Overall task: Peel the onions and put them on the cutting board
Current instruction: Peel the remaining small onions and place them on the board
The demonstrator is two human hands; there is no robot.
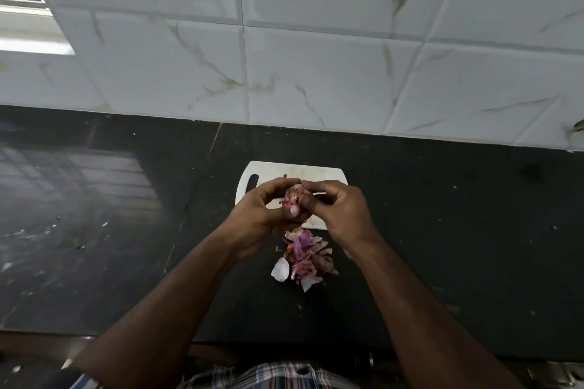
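Head view only. Dark, glossy stone counter [442, 230], speckled with pale crumbs, backed by white marble-veined wall tiles [316, 57]. White plastic cutting board [297, 172], rectangular with rounded corners and a slot handle at its left end, near the counter's back edge, long axis running left to right.

Held above the board's near edge: one onion [294, 197], small and roundish, papery pink-purple skin partly torn, pale flesh showing. Axis and pointing direction impossible to tell, too much hidden by fingers.

Left hand [262, 215] cupped around the onion from the left and below, fingers curled closed on it. Right hand [338, 211] meeting it from the right, thumb and fingertips pinched onto the onion's skin at the top.

Just in front of the board, toward the counter's front edge: loose pile of peels [305, 259], thin, curled, purple and pink flakes with one smooth white shell-shaped piece at the left.

Checked shirt [271, 376] at the bottom edge.
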